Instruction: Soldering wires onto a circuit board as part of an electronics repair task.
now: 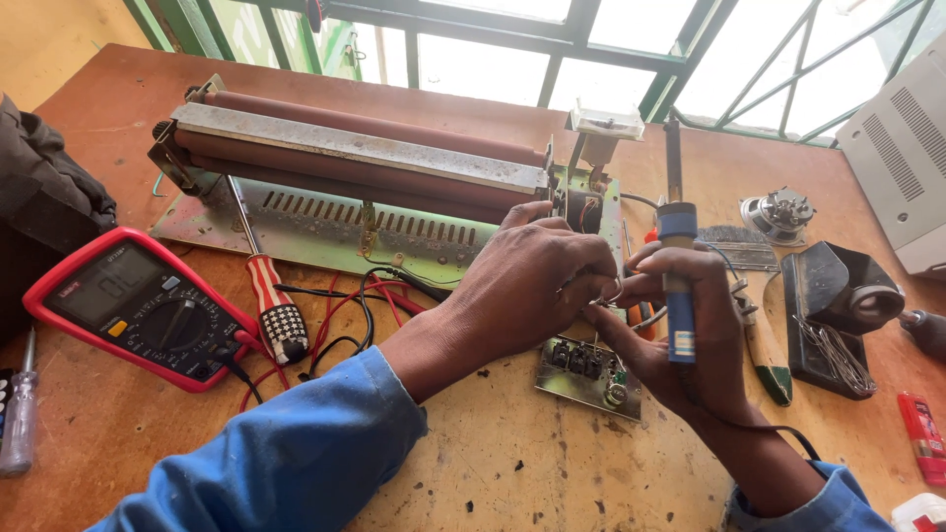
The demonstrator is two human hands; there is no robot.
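Note:
My left hand [527, 281] is closed, pinching a thin wire or strand of solder at the fingertips, right beside the metal chassis [325, 232] with long brown rollers [365, 163]. My right hand [690, 335] grips a blue-handled soldering iron [678, 286] upright, its tip pointing up and away. The fingertips of both hands meet just above a small metal plate with switches [589, 372] lying on the wooden table [512, 463].
A red multimeter [138, 307] with red and black leads lies at left, a striped-handle screwdriver [274, 305] beside it. At right are a black soldering stand [838, 305], a knife with a green handle [767, 350], a small motor part [778, 214] and a grey box [902, 167].

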